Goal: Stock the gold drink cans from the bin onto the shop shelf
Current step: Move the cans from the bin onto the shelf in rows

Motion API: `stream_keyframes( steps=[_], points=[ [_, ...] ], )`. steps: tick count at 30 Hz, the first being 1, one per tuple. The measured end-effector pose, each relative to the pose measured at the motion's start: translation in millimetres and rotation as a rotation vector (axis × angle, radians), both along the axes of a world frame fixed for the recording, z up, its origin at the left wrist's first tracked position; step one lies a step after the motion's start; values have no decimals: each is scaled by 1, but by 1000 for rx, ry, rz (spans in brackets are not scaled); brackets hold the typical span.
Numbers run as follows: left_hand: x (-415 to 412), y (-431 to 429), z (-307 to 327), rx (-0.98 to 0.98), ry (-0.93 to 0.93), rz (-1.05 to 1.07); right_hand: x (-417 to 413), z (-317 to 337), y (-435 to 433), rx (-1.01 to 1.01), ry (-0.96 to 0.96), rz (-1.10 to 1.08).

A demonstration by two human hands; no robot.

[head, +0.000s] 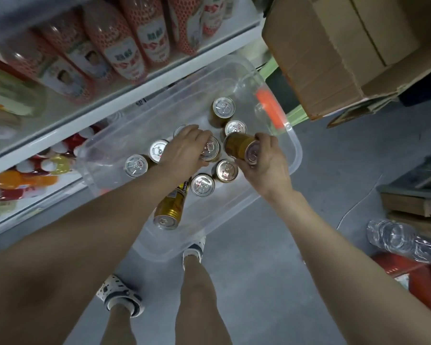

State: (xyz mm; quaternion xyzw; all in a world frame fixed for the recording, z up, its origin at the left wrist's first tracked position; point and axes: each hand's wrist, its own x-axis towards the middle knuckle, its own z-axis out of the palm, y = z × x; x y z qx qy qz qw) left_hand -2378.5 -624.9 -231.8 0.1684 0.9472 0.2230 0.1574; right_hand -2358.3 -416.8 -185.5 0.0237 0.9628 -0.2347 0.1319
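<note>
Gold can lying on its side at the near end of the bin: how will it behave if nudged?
The toppled can rests on its round side on the clear bin floor, so it probably rolls freely. Smooth metal looks slippery. It appears rigid; weight cannot be told.

Both hands [184,148] [266,165] grip gold cans [239,143] in the bin [294,145].

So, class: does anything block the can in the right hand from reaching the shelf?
Nothing visible does. The right hand holds the gold can above the bin; the shelf edge lies open.
</note>
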Motion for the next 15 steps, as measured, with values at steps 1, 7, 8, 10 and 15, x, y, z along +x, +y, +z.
stream_keyframes(
  steps=[1, 7, 8, 10, 15],
  points=[
    [4, -4, 13, 37, 1, 33, 1, 7, -1, -29, -10, -39],
    [36, -45, 108, 211, -54, 233, 16, 67, -16, -182, -44, -147],
    [44, -54, 125, 241, -57, 270, 21, 79, -21, -197, -47, -145],
    [60, -76, 158, 291, -41, 327, 32, 105, -37, -229, -21, -115],
    [108, -139, 234, 335, 70, 452, 65, 171, -95, -265, 82, -2]
  ],
)
